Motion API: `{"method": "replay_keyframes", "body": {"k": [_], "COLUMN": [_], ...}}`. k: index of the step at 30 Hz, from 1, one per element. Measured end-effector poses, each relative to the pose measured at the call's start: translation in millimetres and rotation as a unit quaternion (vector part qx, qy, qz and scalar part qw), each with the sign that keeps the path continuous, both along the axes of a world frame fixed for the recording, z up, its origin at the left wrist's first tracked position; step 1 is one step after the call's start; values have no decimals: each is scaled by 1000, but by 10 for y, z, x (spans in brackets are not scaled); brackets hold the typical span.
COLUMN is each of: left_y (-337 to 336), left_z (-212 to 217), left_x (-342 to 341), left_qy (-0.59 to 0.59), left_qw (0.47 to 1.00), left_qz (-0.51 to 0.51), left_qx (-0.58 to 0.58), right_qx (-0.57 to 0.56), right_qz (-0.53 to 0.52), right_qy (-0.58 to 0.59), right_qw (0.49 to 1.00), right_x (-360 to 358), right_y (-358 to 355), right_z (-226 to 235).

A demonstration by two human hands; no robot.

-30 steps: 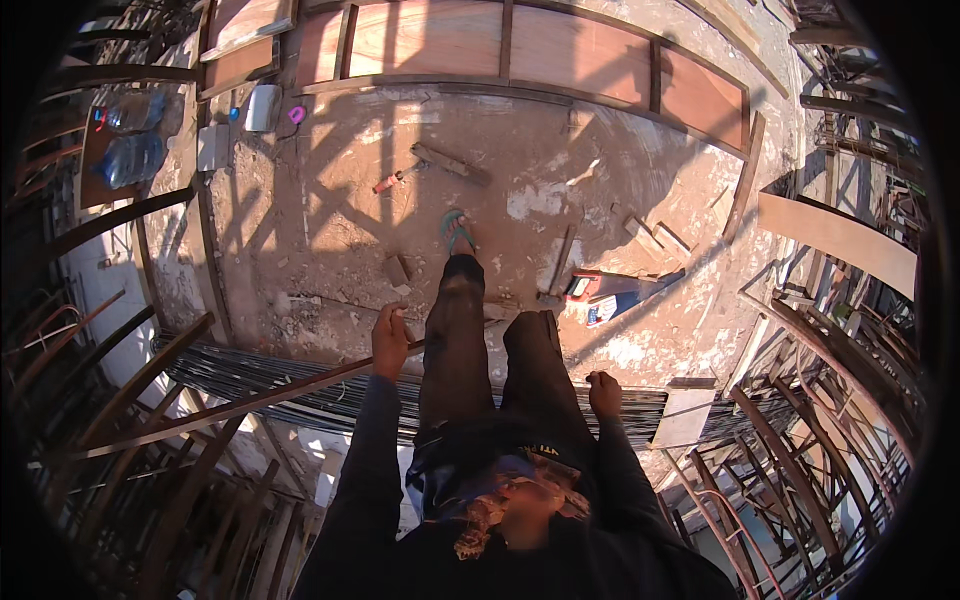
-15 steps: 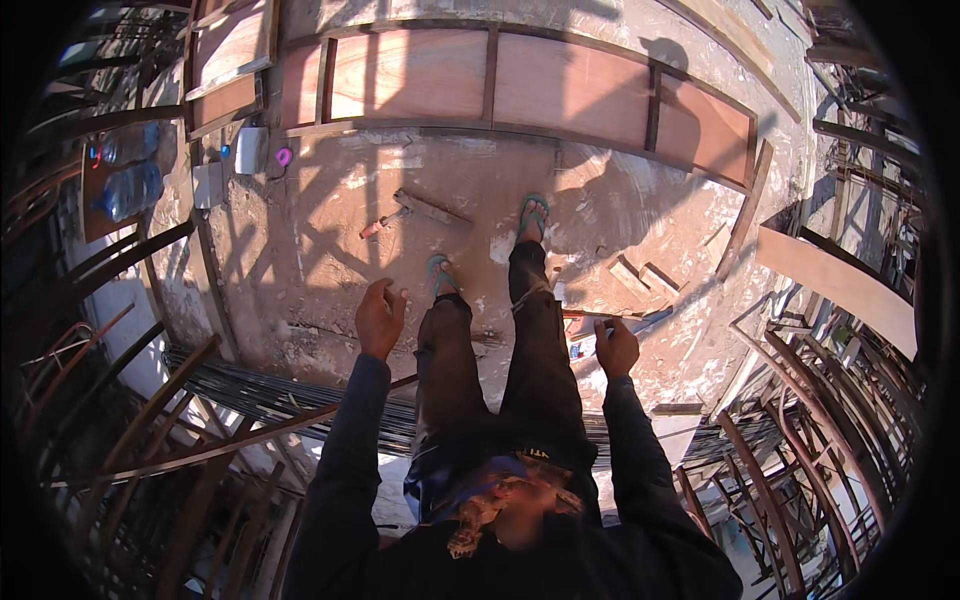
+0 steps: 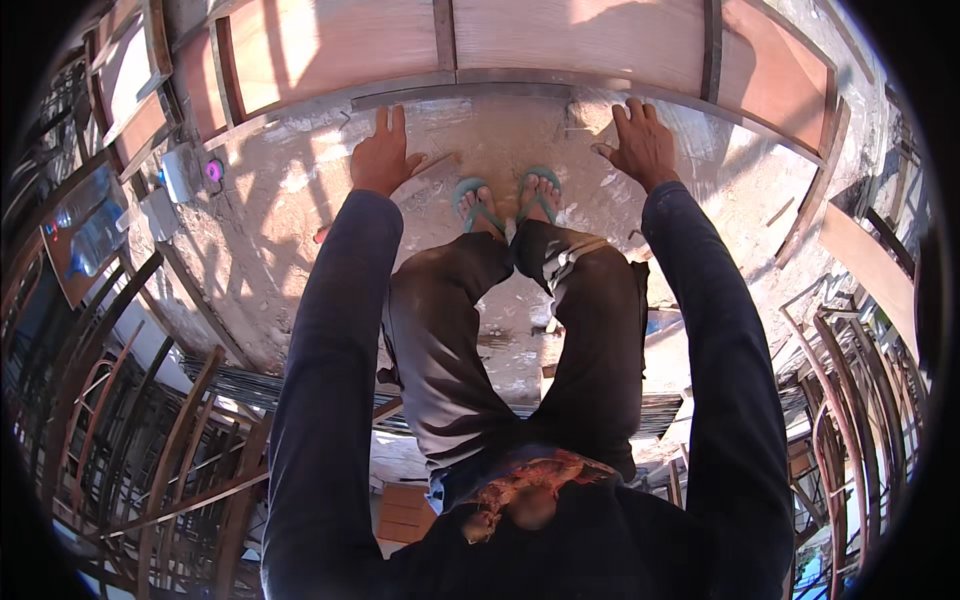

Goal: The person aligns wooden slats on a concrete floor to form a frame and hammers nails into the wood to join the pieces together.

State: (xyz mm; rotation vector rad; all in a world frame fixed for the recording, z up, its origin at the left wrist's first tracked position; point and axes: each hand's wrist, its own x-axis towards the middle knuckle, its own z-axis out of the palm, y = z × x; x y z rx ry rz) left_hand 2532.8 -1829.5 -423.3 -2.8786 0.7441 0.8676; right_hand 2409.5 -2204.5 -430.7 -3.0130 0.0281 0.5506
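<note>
1. Both hands are spread flat with nothing in them: the left hand [image 3: 381,155] has its fingers stretched toward the grey ledge [image 3: 500,82], and the right hand [image 3: 640,143] is splayed the same way further along it. Whether the fingertips rest on the ledge or hover just short of it cannot be told.
2. Behind the ledge runs a curved wall of plywood panels [image 3: 580,30] set in dark metal frames.
3. Between the hands, two feet in green flip-flops [image 3: 508,200] stand close together on the rough concrete floor [image 3: 290,250], toes just short of the ledge.
4. Open floor lies to the left of the left arm and to the right of the right arm.
5. Along the left edge, small things sit near the wall: a pink-capped item [image 3: 213,171] and clear plastic bottles [image 3: 90,225].
6. Rusty steel bars [image 3: 150,440] crowd the lower left, and more bars [image 3: 850,400] close in on the right.
</note>
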Motion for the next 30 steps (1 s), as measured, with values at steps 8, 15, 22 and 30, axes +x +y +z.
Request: {"method": "replay_keyframes", "body": {"k": [8,15,22,30], "left_y": [-129,50,-80,-38], "left_z": [-1386,-2102,-2055,-1667], "left_x": [539,771,744,818], "left_qy": [-63,-171,-150,-110], "left_qw": [986,959,975,975], "left_qz": [-145,-224,-161,-189], "left_qx": [59,22,-37,-47], "right_qx": [7,-23,-61,-52], "right_qz": [114,163,176,229], "right_qy": [-74,-56,-101,-130], "right_qw": [991,985,977,963], "right_x": [412,713,707,755], "right_y": [52,247,224,146], "right_z": [-1453,-1898,-1946,-1858]}}
